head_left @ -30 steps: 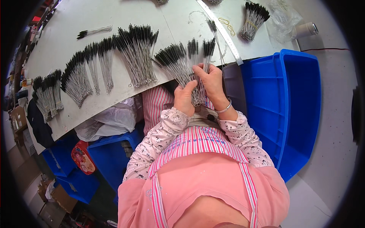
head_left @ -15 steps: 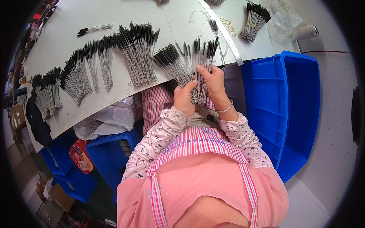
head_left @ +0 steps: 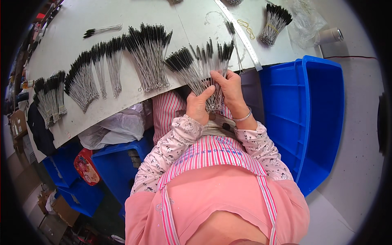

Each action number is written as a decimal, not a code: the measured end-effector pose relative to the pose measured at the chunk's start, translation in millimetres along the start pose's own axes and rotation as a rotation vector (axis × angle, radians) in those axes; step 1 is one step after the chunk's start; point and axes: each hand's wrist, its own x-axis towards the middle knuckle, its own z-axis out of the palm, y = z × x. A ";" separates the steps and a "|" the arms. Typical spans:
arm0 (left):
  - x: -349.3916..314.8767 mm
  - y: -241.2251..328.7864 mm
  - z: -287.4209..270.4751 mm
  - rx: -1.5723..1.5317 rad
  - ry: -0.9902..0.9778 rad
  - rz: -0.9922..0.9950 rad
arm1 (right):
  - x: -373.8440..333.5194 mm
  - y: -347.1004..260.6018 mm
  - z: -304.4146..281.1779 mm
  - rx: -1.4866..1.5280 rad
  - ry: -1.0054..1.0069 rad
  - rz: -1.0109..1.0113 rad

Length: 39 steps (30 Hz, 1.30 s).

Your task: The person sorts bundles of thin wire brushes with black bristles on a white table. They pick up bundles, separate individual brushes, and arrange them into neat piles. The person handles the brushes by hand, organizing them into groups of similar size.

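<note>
Over the table's near edge, my left hand [head_left: 199,107] is closed around a fanned bundle of wire brushes [head_left: 188,71] with black bristle tips and looped wire ends. My right hand [head_left: 230,90] grips a smaller bunch of the same brushes [head_left: 224,55], its thumb and fingers pinched on the wire stems. A few brushes [head_left: 204,53] stand up between the two hands. Their looped ends gather low between my palms. Part of each hand's fingers is hidden behind the stems.
Brush bundles [head_left: 149,57] lie across the white table [head_left: 134,12] to the left. A banded bundle [head_left: 274,25], yellow rubber bands [head_left: 246,28], a metal ruler [head_left: 241,34] and a cardboard tube [head_left: 330,35] lie at right. A large blue bin [head_left: 304,122] stands beside my right arm.
Both hands stay in nearly the same place. The brushes between them have shifted slightly, and my left thumb has moved a little toward the right-hand bunch.
</note>
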 end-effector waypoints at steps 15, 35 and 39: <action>3.5 -1.4 -2.9 -0.069 -0.043 -0.019 | 5.5 7.8 -5.3 -0.197 0.109 -0.179; 2.9 2.9 -10.4 -0.133 -0.009 -0.020 | -8.3 -7.0 14.0 -0.350 0.107 -0.216; -2.6 4.7 -0.3 -0.097 0.046 0.037 | 3.8 8.9 1.1 -0.470 0.054 -0.291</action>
